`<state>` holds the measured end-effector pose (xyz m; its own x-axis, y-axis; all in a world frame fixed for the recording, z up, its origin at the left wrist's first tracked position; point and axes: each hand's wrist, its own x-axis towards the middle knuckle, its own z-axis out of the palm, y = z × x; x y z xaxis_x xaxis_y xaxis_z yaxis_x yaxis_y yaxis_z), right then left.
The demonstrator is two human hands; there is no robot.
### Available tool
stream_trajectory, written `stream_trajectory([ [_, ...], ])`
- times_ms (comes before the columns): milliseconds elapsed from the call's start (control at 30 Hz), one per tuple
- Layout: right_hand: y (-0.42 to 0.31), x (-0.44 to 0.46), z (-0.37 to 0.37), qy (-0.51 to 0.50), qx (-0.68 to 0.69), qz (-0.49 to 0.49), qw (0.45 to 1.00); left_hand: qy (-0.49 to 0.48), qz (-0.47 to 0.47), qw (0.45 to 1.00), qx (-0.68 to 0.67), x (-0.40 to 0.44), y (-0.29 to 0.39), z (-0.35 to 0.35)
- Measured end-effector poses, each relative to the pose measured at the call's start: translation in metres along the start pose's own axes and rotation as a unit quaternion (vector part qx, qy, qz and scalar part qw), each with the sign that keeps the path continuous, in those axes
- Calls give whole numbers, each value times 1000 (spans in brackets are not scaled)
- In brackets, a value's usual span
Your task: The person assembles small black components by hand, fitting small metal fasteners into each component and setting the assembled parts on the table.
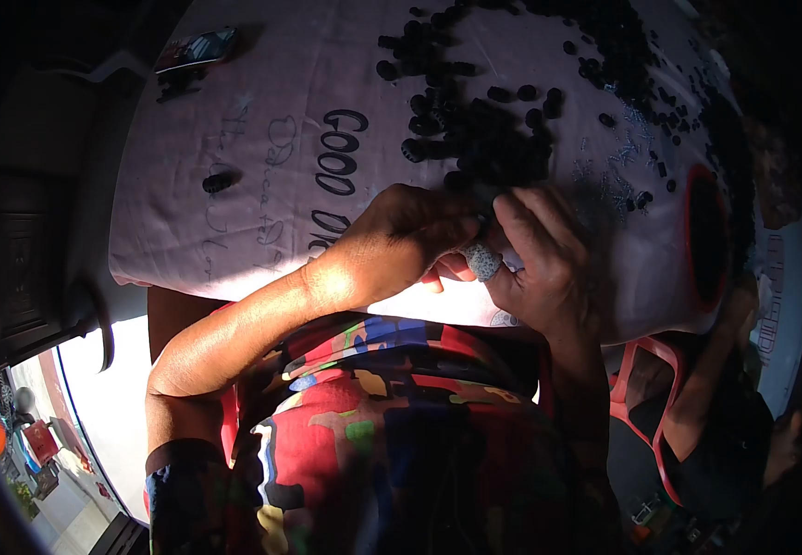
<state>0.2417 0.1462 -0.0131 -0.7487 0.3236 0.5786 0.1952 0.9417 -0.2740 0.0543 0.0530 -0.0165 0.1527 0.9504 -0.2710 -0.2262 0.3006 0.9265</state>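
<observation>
My left hand (410, 236) and my right hand (542, 254) meet close to my body, above the cloth-covered table (234, 208). Both have their fingers pinched together. Whatever small thing sits between the fingertips is hidden in shadow and too dark to name. A grey speckled wrap (483, 263) covers a digit of my right hand. Just beyond my fingers lies a heap of small black ribbed cylindrical pieces (493, 139). One such black piece (222, 181) lies apart on the left of the cloth.
A phone (195, 50) rests at the far left. More black pieces (614, 42) spread across the far right, near scattered small shiny bits (632, 148). A red-rimmed dark container (694, 236) stands at the right edge. Beside it another person's arm (711, 370) shows near a red chair (625, 379).
</observation>
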Motion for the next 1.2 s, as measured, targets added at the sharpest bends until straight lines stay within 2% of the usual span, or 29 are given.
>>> stream_trajectory([
  [500, -1, 3, 3, 19, -6, -27, 999, 32, 27, 999, -23, 4, -10, 5],
  [1000, -2, 3, 4, 8, -1, -35, 999, 47, -11, 999, 14, 0, 7, 7],
  [1200, 0, 2, 5, 16, 0, -43, 999, 18, -6, 1000, 24, 0, 6, 4],
])
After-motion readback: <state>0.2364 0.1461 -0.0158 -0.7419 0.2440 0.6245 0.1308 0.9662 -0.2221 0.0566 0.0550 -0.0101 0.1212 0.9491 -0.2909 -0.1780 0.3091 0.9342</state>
